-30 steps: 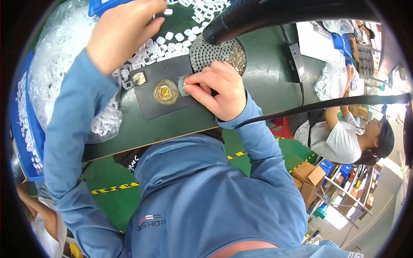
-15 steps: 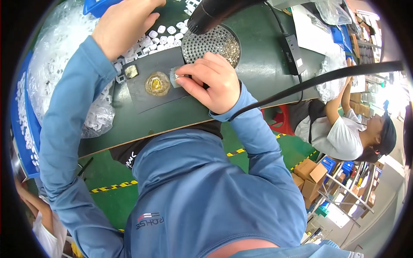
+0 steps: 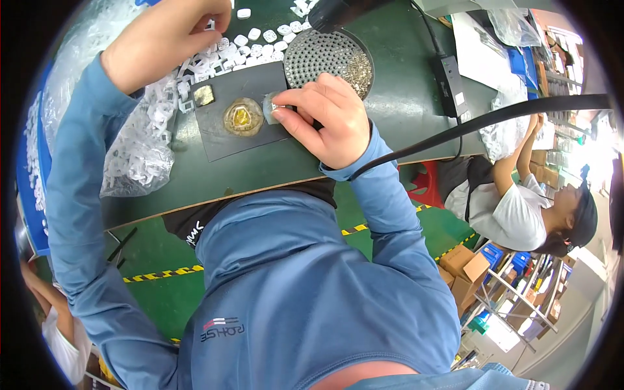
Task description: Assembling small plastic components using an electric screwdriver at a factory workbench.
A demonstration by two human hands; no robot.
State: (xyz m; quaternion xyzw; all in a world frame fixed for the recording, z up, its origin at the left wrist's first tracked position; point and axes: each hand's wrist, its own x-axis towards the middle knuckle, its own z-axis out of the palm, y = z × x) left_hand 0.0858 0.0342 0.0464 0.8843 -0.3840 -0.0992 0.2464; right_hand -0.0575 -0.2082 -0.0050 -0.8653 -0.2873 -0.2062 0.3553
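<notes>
My right hand [image 3: 329, 122] pinches a small silvery part between thumb and forefinger. Its fingertips rest by a small translucent pad [image 3: 269, 108] on a dark grey mat [image 3: 211, 140]. Left of the pad sits a round, clouded lump with a yellow centre [image 3: 241, 117]. My left hand [image 3: 168, 40] is at the far left, its fingers curled above a heap of small white plastic pieces [image 3: 250, 51]. A bit of white shows between those fingers, though whether it is held is unclear. A perforated round dark tray [image 3: 317, 57] holds tiny metal parts on its right side.
A small gold-coloured block [image 3: 203, 95] lies at the mat's left corner. Plastic bags of white parts [image 3: 140, 159] lie along the left. A black tubular device [image 3: 341, 12] overhangs the tray; a black strap [image 3: 481, 127] crosses the right. Another person [image 3: 513, 208] sits at right.
My left hand has come back to the left and curled over the white pieces. My right hand keeps its pinch beside the pad. The view has shifted slightly.
</notes>
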